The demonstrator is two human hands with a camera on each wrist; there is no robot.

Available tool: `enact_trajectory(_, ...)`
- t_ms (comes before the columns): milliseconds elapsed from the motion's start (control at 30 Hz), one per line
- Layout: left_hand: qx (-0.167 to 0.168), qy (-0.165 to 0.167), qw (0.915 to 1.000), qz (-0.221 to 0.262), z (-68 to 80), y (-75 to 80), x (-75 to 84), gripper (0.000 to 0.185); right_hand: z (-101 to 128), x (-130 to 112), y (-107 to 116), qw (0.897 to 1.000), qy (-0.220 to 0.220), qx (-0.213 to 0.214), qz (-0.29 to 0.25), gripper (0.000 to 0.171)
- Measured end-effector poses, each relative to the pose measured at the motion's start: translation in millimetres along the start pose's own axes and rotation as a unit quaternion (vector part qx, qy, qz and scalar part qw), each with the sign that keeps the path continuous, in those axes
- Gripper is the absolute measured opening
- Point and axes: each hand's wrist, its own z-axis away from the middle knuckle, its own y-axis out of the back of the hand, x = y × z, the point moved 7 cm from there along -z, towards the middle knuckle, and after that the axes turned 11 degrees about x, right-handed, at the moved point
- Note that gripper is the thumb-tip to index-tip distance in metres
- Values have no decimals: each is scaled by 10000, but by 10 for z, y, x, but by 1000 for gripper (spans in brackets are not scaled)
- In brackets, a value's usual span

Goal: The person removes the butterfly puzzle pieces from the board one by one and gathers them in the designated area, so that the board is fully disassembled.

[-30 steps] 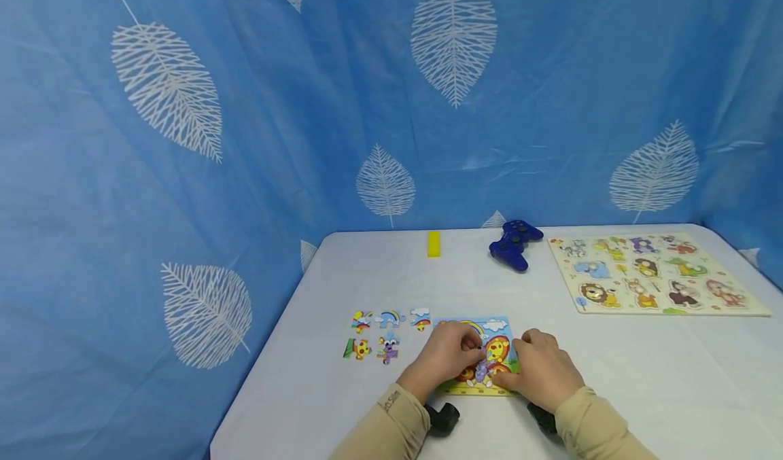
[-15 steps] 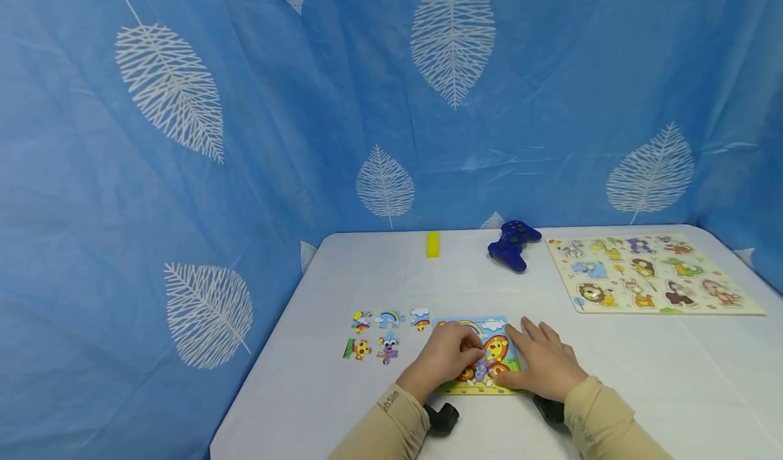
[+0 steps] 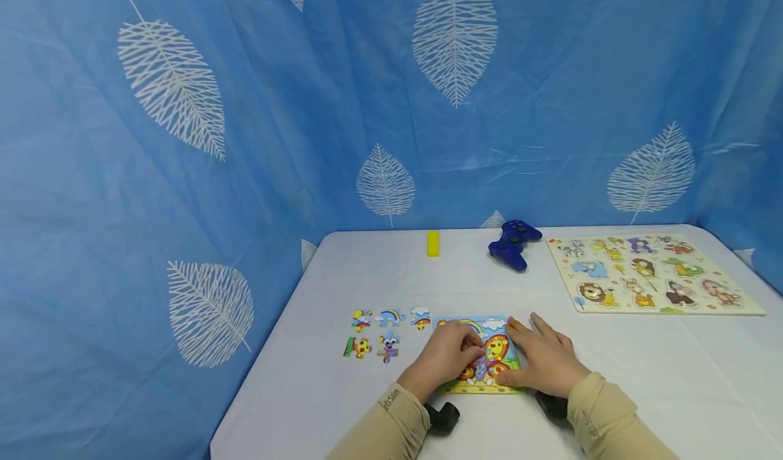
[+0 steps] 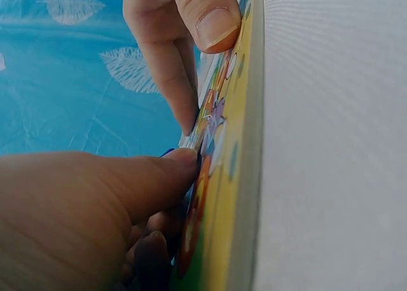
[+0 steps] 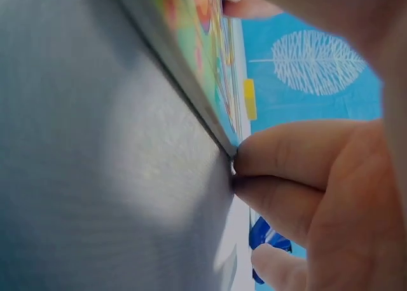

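Near the table's [image 3: 612, 351] front edge lies the puzzle board [image 3: 489, 331]. The left hand [image 3: 445, 356] pinches a piece on it with curled fingers; the right hand [image 3: 546, 360], fingers straight, presses the board's right edge, likely steadying it. Loose pieces [image 3: 382, 334] lie leftward; a blue controller [image 3: 512, 242] sits near the back edge.

Leaf-printed blue backdrop [image 3: 306, 140], white table [image 3: 673, 378]

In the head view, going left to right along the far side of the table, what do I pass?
Small yellow block → dark blue game controller → wooden animal peg-puzzle board.
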Motion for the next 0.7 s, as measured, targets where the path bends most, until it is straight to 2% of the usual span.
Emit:
enact_trajectory(367, -33, -35, 10000, -37, -2, 0, 5, 7, -15, -19, 6, 9997, 188, 112, -122, 106)
enact_trajectory(700, -37, 50, 10000, 57, 10, -16, -22, 9, -22, -18, -12, 9999, 119, -1, -84, 107)
